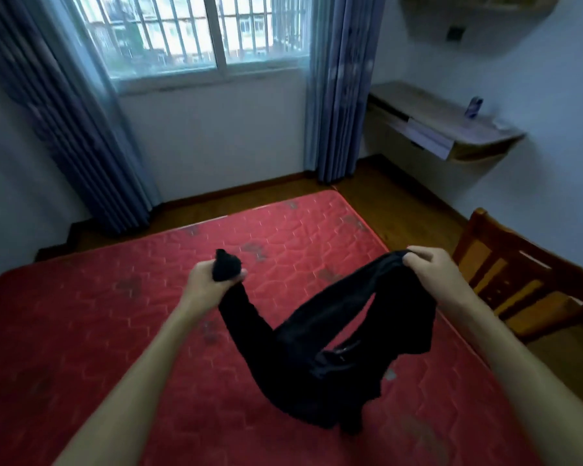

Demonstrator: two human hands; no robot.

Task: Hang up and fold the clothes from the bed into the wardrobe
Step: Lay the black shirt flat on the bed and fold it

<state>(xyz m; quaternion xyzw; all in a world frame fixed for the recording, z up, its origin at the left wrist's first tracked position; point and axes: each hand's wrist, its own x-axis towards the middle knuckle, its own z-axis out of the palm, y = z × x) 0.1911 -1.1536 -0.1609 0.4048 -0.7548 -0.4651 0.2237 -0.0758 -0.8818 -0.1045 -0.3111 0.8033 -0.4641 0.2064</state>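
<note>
The left grip (212,284) is closed in a fist round one bunched end of a black garment (317,358), and a tuft of the cloth sticks up above the fist. The right grip (431,270) pinches another edge of the garment between curled fingers and thumb. Both arms reach forward over the bed (81,314), bare to the elbow, with the grips well apart and at about the same height.

The garment sags between the grips in a wide V. From the right grip two strips of cloth run down with a gap between them. The lowest folds bunch in a heap that seems to rest on the bed, near its right side and close to the person. Something like a zip shows in the middle of the cloth; what kind of garment it is cannot be told.

The bed has a red quilted mattress. A wooden chair (505,274) stands just beside its right edge on a wooden floor (367,183). Against the right wall is a wooden worktop (451,119) with a small blurred thing (473,107) standing on it. A barred window (196,31) sits in the far wall between a blue curtain (64,112) on each side
</note>
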